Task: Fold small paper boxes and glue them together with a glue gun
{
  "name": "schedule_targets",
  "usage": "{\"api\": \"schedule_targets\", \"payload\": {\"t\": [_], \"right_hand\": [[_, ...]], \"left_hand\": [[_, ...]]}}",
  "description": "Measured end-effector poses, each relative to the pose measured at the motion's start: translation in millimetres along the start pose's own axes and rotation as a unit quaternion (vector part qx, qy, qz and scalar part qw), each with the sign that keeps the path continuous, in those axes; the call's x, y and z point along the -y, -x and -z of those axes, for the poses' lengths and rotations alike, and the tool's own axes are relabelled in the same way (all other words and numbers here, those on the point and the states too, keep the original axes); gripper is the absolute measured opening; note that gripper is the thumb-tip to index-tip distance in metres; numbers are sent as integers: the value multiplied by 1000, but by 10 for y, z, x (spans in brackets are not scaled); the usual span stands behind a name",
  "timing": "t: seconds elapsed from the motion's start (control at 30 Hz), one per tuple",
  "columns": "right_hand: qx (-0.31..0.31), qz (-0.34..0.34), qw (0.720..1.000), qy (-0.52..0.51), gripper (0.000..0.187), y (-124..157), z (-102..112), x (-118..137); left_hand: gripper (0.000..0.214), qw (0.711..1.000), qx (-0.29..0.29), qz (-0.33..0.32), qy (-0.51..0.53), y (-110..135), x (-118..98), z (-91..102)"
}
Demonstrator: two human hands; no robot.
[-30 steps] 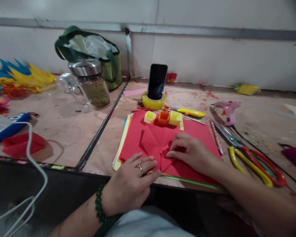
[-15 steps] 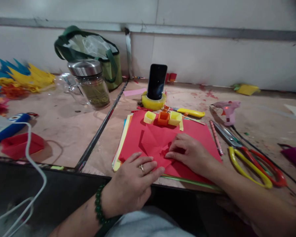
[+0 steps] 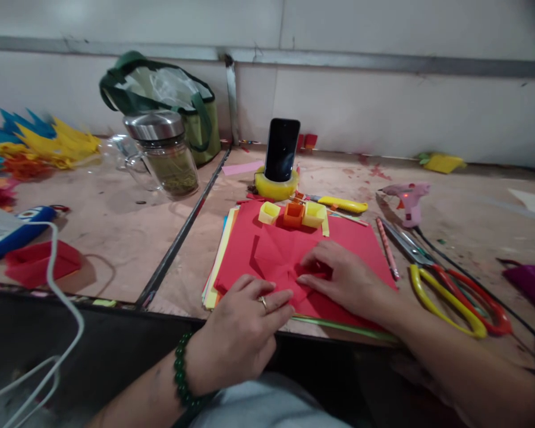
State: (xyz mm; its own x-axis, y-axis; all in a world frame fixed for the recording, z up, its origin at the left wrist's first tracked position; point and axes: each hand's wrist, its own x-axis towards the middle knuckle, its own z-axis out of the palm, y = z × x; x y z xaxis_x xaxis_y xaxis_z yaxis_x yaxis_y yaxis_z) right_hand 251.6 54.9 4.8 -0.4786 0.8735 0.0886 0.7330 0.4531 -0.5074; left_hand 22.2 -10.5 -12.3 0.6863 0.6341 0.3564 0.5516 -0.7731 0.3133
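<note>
A creased piece of red paper (image 3: 276,251) lies on a stack of coloured sheets (image 3: 361,244) whose top sheet is also red. My left hand (image 3: 247,327), with a ring and a green bead bracelet, rests its outstretched fingers on the near left part of the creased paper. From the right, my right hand (image 3: 345,276) pinches a small fold near the paper's middle between thumb and curled fingers; its fingertips partly hide the fold. Just beyond both hands, two yellow paper boxes (image 3: 314,215) and an orange paper box (image 3: 293,215) stand in a row on the stack.
Scissors (image 3: 428,261), a pink glue gun (image 3: 408,199) and a patterned stick (image 3: 387,249) lie to the right. Behind the stack are a yellow cutter (image 3: 345,204) and a phone (image 3: 282,148) propped in a tape roll (image 3: 274,187). A glass jug (image 3: 173,166) stands left.
My right fingertips have shifted slightly on the fold near the paper's middle. My left hand keeps lying on the paper with little movement. The view has moved a little.
</note>
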Motion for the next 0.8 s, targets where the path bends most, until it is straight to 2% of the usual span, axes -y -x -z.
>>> {"api": "schedule_targets", "payload": {"t": [0.13, 0.33, 0.53, 0.8], "right_hand": [[-7, -5, 999, 42, 45, 29, 33, 74], [1, -26, 999, 43, 57, 57, 46, 23], [1, -36, 999, 11, 56, 142, 118, -209], [-41, -46, 998, -15, 38, 163, 131, -378]], "left_hand": [[41, 1000, 15, 11, 7, -28, -12, 16], [40, 1000, 9, 9, 3, -25, -12, 20], [40, 1000, 22, 15, 3, -17, -11, 19], [38, 999, 26, 23, 34, -37, -31, 61]]}}
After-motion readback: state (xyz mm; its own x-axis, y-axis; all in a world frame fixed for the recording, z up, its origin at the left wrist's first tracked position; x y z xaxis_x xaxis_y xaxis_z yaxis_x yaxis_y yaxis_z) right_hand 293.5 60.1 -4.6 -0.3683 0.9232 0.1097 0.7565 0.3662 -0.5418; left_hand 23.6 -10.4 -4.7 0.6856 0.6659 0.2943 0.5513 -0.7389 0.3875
